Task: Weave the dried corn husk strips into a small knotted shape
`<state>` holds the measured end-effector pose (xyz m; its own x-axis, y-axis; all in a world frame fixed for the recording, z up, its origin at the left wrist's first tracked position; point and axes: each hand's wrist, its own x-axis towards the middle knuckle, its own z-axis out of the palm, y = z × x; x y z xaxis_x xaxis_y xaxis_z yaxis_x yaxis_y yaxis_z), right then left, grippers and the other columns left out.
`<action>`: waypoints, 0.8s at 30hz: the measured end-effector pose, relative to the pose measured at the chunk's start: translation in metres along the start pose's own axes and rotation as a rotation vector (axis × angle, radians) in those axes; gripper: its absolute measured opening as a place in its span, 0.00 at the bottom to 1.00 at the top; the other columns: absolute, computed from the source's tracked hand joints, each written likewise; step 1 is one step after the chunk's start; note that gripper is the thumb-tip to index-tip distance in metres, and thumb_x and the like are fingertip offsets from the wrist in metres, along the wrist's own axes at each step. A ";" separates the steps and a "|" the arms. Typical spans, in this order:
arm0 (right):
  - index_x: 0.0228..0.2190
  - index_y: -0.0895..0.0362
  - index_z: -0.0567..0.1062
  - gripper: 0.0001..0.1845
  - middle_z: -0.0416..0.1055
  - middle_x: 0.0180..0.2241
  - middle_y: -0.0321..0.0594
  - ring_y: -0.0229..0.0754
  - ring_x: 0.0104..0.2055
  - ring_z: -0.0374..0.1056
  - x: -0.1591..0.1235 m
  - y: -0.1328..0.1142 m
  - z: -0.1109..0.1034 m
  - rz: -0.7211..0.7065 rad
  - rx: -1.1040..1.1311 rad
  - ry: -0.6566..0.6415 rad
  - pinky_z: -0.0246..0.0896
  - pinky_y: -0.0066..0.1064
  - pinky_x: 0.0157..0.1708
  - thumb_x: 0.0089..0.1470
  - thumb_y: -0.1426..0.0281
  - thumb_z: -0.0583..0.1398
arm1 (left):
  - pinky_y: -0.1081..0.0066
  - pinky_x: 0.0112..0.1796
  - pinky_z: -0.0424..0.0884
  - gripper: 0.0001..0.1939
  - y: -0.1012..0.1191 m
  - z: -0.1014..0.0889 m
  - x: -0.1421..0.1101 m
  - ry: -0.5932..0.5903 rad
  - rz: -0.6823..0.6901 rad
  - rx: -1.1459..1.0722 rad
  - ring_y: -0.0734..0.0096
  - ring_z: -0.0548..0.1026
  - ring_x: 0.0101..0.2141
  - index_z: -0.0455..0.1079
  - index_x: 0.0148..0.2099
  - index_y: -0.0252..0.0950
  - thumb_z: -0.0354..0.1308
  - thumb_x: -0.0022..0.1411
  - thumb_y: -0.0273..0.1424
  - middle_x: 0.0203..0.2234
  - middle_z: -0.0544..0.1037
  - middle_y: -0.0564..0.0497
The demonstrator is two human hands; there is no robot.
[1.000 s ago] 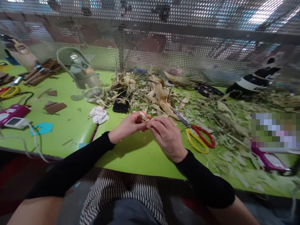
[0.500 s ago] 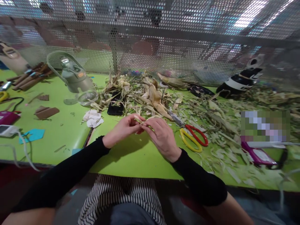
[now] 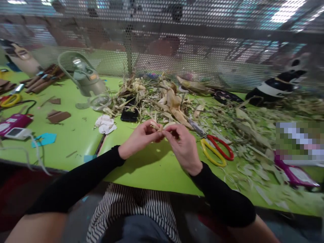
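Note:
My left hand [image 3: 141,139] and my right hand [image 3: 186,148] meet over the green table, fingertips pinched together. Between them is a small pale strip of corn husk [image 3: 160,127], mostly covered by the fingers. Both thumbs press on it from the near side. Just beyond the fingers lies a heap of dried corn husks [image 3: 174,103]. Scissors [image 3: 198,129] with one red and one yellow handle rest to the right of my right hand, blades pointing toward the heap. A black phone [image 3: 129,115] lies partly under husk pieces, beyond my left hand.
Crumpled white tissue [image 3: 105,124] and a pale green bottle [image 3: 91,81] stand left of the heap. Husk scraps [image 3: 253,135] spread across the right side, near a black bottle [image 3: 269,88]. A perforated metal screen [image 3: 157,50] closes off the back. Cabled magenta devices [image 3: 17,123] lie far left.
The view has shifted, so the table's things appear farther right. My hands stay together on the husk strip; the right fingers have turned, showing thumb and index finger pinching it more plainly.

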<state>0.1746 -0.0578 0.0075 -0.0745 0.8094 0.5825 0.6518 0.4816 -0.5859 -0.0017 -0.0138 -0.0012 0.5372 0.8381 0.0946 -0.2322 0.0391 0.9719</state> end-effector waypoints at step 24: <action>0.47 0.45 0.84 0.12 0.85 0.40 0.40 0.47 0.41 0.78 0.005 0.010 -0.016 -0.460 -0.199 -0.085 0.72 0.43 0.43 0.67 0.70 0.63 | 0.76 0.30 0.70 0.17 0.013 -0.004 -0.001 -0.064 -0.140 0.064 0.80 0.68 0.26 0.70 0.40 0.35 0.69 0.59 0.41 0.26 0.71 0.57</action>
<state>0.1929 -0.0548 0.0139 -0.4437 0.5567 0.7023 0.6675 0.7282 -0.1555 -0.0090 -0.0121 0.0102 0.6115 0.7906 -0.0312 -0.1002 0.1165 0.9881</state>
